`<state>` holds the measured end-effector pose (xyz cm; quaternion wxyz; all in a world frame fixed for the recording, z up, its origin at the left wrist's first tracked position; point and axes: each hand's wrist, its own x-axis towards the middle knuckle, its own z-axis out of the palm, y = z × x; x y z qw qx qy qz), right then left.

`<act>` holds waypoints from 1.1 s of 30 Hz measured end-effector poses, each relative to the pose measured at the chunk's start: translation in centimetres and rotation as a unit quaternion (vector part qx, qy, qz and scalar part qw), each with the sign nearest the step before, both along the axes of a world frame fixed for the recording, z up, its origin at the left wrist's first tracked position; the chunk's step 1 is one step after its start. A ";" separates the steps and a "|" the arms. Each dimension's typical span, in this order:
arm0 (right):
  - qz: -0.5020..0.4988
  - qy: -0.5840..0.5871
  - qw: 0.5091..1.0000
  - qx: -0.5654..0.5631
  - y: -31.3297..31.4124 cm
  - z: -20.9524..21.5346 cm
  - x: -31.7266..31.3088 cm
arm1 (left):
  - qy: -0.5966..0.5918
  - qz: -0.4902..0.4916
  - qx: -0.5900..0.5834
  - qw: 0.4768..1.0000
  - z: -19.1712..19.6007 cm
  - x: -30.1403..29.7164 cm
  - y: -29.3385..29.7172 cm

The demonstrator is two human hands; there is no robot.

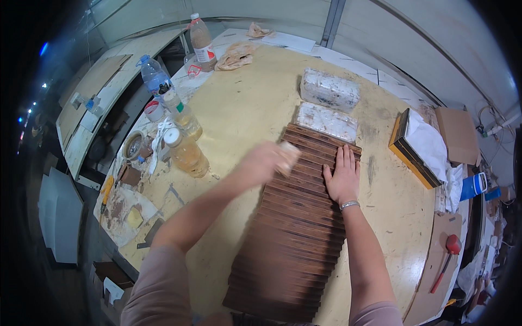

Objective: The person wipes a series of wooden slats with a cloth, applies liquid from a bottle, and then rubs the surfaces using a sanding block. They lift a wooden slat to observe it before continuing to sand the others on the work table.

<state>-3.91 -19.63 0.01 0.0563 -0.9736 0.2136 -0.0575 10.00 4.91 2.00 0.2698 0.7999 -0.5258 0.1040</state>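
Observation:
A row of dark brown wooden strips [296,217] lies side by side on the yellowish tabletop, running away from me. My left hand [263,163], smeared by motion, grips a pale beige folded pad [288,157] at the left edge of the strips, toward their far end. Whether the pad is cloth, paper or sponge I cannot tell. My right hand [342,176] lies flat on the far right part of the strips, fingers stretched away from me. Against their far end sits a whitish, dark-smudged wrapped block [327,120], with a similar wrapped block [330,88] behind it.
At left stand bottles with yellowish liquid [187,155], a roll of tape [132,145], a stained cloth [122,209] and a yellow-handled tool [106,190]. Farther back are taller plastic bottles [203,46]. At right are a black-and-yellow box [414,157] with white paper and a red-headed tool [452,247].

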 end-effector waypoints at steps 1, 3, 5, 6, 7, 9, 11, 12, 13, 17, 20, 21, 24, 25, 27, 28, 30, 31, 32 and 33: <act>-0.002 0.000 1.000 -0.001 -0.1 -0.1 0.1 | 0.047 0.094 -0.004 0.994 -0.4 -0.2 0.8; 0.004 -0.005 1.000 -0.002 -0.3 -0.2 0.0 | 0.006 0.149 -0.066 0.987 0.1 -1.6 1.4; -0.004 0.011 1.000 0.016 -0.3 0.0 -0.3 | 0.105 0.223 -0.113 0.963 0.9 -3.7 0.3; -0.001 0.002 1.000 0.019 -0.3 0.2 0.0 | 0.001 0.052 -0.106 0.993 1.3 -4.9 -0.5; -0.005 -0.024 0.999 0.042 -0.1 0.5 -0.3 | 0.092 -0.016 -0.081 0.992 1.5 -6.6 -1.8; -0.011 -0.060 0.997 0.042 0.7 0.8 -1.3 | -0.072 -0.148 -0.064 0.984 1.4 -8.5 -2.8; -0.002 -0.049 0.998 0.044 1.1 1.1 -2.9 | 0.049 -0.087 -0.057 0.993 0.5 -8.9 -1.8; 0.011 -0.013 1.000 0.022 1.6 0.9 -3.8 | 0.097 -0.112 -0.026 0.989 -0.1 -8.3 -0.7; 0.023 -0.003 0.999 0.032 2.0 0.8 -4.6 | 0.137 -0.028 -0.040 0.989 -0.7 -7.4 0.8; 0.026 0.006 0.999 0.023 2.3 0.1 -5.4 | 0.163 0.168 -0.077 0.969 -1.7 -4.6 3.7; 0.026 0.006 1.000 0.015 2.1 0.0 -5.3 | 0.043 0.048 -0.134 0.989 -1.3 -7.0 -1.2; 0.029 0.009 1.000 0.005 2.1 0.1 -5.2 | 0.065 -0.093 -0.118 0.987 -1.1 -7.8 -3.0; 0.027 0.018 0.999 -0.003 2.3 0.4 -5.0 | 0.008 -0.115 -0.109 0.987 -1.1 -9.5 -5.1; 0.021 0.020 1.000 0.011 2.3 0.4 -4.9 | 0.082 -0.049 -0.097 0.991 -1.3 -9.2 -4.1; 0.031 0.008 0.999 0.043 2.0 0.3 -5.2 | 0.153 0.049 -0.066 0.985 -1.8 -6.9 0.6; 0.008 -0.017 0.998 0.062 1.5 0.2 -5.4 | 0.145 0.118 -0.064 0.980 -1.9 -5.5 3.1; -0.014 -0.095 0.990 0.105 0.4 -0.2 -6.5 | 0.196 0.168 -0.090 0.962 -2.0 -3.4 6.8; -0.032 -0.159 0.974 0.160 -0.4 -0.4 -7.3 | 0.270 0.180 -0.116 0.939 -1.9 -2.8 7.4; -0.045 -0.157 0.962 0.219 -0.9 -0.8 -8.0 | 0.313 0.165 -0.167 0.920 -1.9 -2.8 7.1; -0.051 -0.168 0.947 0.269 -1.0 -1.4 -8.8 | 0.355 0.124 -0.228 0.898 -1.7 -3.4 5.6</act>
